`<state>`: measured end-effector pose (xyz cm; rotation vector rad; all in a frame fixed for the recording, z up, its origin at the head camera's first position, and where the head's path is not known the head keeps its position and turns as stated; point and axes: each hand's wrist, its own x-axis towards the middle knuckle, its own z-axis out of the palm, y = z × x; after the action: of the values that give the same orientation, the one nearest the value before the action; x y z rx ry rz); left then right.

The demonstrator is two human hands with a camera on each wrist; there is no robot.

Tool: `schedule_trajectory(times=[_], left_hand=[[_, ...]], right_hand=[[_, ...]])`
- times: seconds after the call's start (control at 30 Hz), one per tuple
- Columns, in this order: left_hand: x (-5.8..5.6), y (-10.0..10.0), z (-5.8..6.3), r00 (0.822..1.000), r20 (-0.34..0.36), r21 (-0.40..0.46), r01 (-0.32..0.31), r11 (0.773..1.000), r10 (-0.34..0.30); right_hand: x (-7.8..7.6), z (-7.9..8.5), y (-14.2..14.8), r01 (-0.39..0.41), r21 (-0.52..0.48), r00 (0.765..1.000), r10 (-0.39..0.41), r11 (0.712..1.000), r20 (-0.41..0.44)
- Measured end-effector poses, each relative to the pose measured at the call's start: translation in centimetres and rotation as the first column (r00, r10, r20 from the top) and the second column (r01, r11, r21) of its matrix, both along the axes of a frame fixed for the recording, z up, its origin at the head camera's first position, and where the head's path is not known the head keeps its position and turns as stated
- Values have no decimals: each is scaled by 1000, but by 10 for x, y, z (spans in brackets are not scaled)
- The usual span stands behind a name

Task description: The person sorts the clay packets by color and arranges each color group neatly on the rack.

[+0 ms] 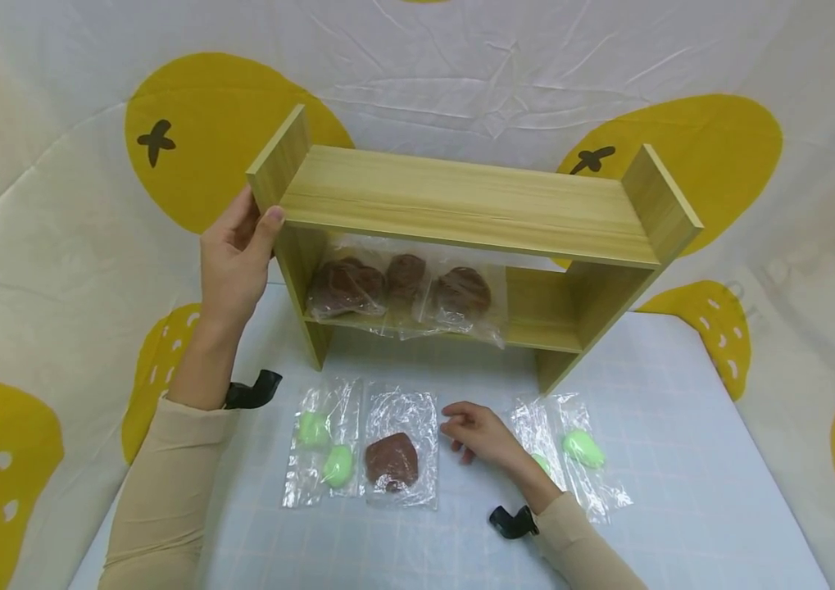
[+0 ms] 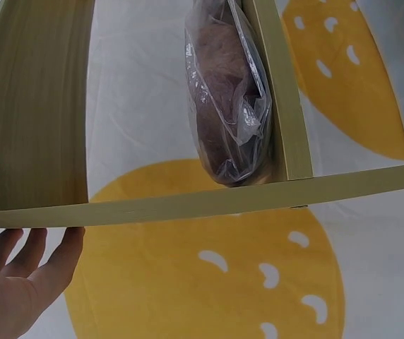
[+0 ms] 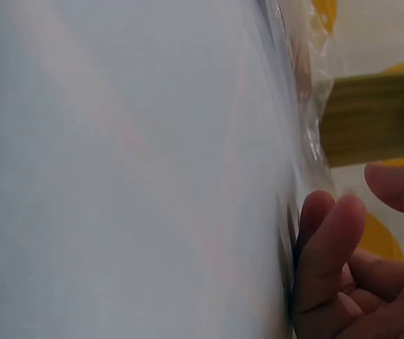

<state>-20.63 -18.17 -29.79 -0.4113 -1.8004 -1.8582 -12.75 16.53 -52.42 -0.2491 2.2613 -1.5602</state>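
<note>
A small wooden shelf point(image 1: 461, 201) stands on the cloth-covered table. My left hand point(image 1: 236, 254) grips its left side panel, thumb at the front edge and fingers along the outer face. On the lower board sit several clear bags with brown lumps point(image 1: 347, 287); one bagged lump point(image 2: 223, 99) shows beside the board in the left wrist view. My right hand point(image 1: 483, 434) is low over the table with loosely bent fingers, holding nothing. Just left of it lies a flat clear bag with a brown lump point(image 1: 392, 461).
Left of that bag, clear bags hold light green lumps point(image 1: 338, 465). More bags with green lumps point(image 1: 583, 448) lie to the right, partly behind my right forearm. A white curtain point(image 1: 461, 74) with yellow shapes hangs behind the shelf.
</note>
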Motion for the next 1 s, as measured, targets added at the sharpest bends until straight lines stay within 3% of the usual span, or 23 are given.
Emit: schedule_trajectory(times=[0.2, 0.43, 0.67, 0.77, 1.0], left_hand=[[1, 0, 0, 1000, -10, 10, 6, 1000, -6], [1, 1, 2, 1000, -3, 5, -1, 1000, 1], [2, 2, 2, 1000, 9, 14, 0, 1000, 0], [2, 2, 2, 1000, 6, 25, 8, 1000, -8], [3, 2, 3, 1000, 25, 22, -2, 1000, 1]], right_hand=[[1, 7, -6, 7, 88, 999, -3, 996, -39], [3, 7, -10, -25, 79, 998, 30, 997, -61], [7, 7, -12, -102, -93, 992, 108, 990, 65], [10, 6, -12, -110, -138, 989, 122, 984, 82], [18, 7, -15, -33, -249, 988, 69, 968, 141]])
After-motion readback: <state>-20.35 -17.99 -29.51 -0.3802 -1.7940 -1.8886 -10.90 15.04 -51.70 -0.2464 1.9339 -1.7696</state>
